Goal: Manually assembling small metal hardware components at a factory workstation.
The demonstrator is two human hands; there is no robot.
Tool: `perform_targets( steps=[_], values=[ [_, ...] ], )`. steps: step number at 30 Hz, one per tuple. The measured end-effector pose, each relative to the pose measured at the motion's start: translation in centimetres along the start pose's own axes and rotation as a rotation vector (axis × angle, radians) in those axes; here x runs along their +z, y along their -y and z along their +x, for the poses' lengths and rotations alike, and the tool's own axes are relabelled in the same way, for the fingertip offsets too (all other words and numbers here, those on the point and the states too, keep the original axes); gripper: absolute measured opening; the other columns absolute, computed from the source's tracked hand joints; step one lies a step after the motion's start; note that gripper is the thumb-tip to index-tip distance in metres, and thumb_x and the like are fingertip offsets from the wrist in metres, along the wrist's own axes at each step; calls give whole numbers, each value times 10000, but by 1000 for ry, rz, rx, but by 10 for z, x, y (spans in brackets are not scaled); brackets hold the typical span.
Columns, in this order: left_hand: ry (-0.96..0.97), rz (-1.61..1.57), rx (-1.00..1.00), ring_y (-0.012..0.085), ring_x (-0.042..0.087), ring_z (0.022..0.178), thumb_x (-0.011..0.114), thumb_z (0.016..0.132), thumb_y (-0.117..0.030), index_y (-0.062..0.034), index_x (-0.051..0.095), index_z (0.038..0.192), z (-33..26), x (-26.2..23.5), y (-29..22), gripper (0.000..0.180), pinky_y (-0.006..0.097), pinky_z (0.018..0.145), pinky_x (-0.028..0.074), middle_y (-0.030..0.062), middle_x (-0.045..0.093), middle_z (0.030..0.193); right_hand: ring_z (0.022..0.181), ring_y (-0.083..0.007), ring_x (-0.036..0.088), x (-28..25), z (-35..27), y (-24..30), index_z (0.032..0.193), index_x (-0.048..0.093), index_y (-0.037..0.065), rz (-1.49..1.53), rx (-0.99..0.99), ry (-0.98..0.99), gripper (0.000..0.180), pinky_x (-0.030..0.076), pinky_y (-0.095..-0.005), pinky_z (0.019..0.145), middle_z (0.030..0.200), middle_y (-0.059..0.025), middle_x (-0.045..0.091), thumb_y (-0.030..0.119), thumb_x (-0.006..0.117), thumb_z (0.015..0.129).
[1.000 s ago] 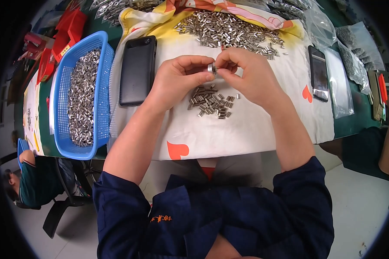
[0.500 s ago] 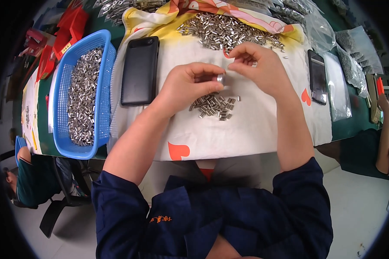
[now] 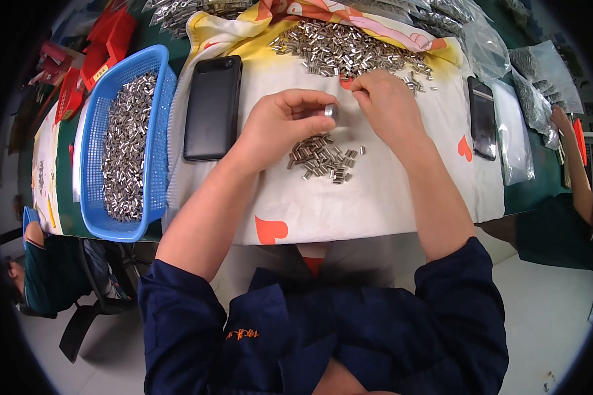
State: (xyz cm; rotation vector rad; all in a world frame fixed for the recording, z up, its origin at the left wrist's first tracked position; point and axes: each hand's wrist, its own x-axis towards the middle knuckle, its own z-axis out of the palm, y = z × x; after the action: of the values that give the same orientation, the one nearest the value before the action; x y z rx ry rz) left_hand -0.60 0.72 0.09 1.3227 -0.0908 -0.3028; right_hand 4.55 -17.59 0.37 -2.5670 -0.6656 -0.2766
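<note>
My left hand [image 3: 284, 124] is closed around a small bundle of short silver metal tubes [image 3: 333, 112], whose ends show at the fingertips. My right hand [image 3: 387, 105] reaches to the near edge of the large heap of metal tubes [image 3: 349, 49] at the back of the white cloth [image 3: 349, 210], fingers pinched at the pieces; whether it holds one is hidden. A small pile of tubes [image 3: 323, 158] lies just below both hands.
A blue plastic basket [image 3: 158, 131] filled with metal tubes stands at the left. A black phone [image 3: 212, 107] lies beside it, another phone [image 3: 483, 117] at the right. Clear plastic bags [image 3: 517, 141] lie further right. Other people sit at the far left and right.
My right hand has moved away from my left hand, up and back toward the big heap. My left hand stays closed on its bundle.
</note>
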Motion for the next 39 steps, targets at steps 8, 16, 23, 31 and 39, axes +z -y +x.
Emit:
perform_targets(
  steps=[8, 16, 23, 31, 39],
  values=[
    [-51, -168, 20, 117, 577, 817, 638, 737, 7, 30, 543, 1035, 3, -5, 2, 313, 219, 736, 472, 86, 603, 918, 657, -115, 560, -25, -4, 24, 822, 610, 18, 722, 52, 165, 115, 454, -235, 617, 756, -49, 618, 61, 580, 719],
    [-69, -49, 1, 108, 582, 802, 645, 741, -10, 39, 554, 1015, 1, -6, 2, 294, 214, 715, 479, 77, 612, 893, 622, -184, 576, -21, -8, 31, 775, 605, 15, 548, -32, 80, 84, 461, -271, 574, 709, -77, 599, 55, 577, 706],
    [-94, 51, 0, 99, 586, 783, 642, 744, -13, 41, 562, 1013, -1, -5, -1, 285, 210, 708, 481, 70, 622, 872, 619, -254, 567, -21, -9, 33, 755, 602, 21, 454, -80, 80, 78, 460, -320, 573, 684, -106, 578, 68, 582, 696],
    [-57, 37, 13, 99, 582, 808, 639, 747, -14, 36, 564, 1027, 1, -5, -1, 294, 209, 723, 480, 72, 619, 905, 623, -219, 579, -20, -11, 30, 780, 610, 26, 409, -126, 34, 79, 456, -297, 569, 707, -98, 598, 64, 583, 716],
    [-22, 67, 9, 85, 580, 786, 647, 740, -20, 25, 582, 1008, -3, 3, 0, 280, 203, 705, 479, 54, 624, 869, 638, -149, 572, -28, -2, 20, 860, 623, 42, 580, 58, 239, 143, 453, -260, 586, 715, -71, 601, 87, 598, 727]
  ],
)
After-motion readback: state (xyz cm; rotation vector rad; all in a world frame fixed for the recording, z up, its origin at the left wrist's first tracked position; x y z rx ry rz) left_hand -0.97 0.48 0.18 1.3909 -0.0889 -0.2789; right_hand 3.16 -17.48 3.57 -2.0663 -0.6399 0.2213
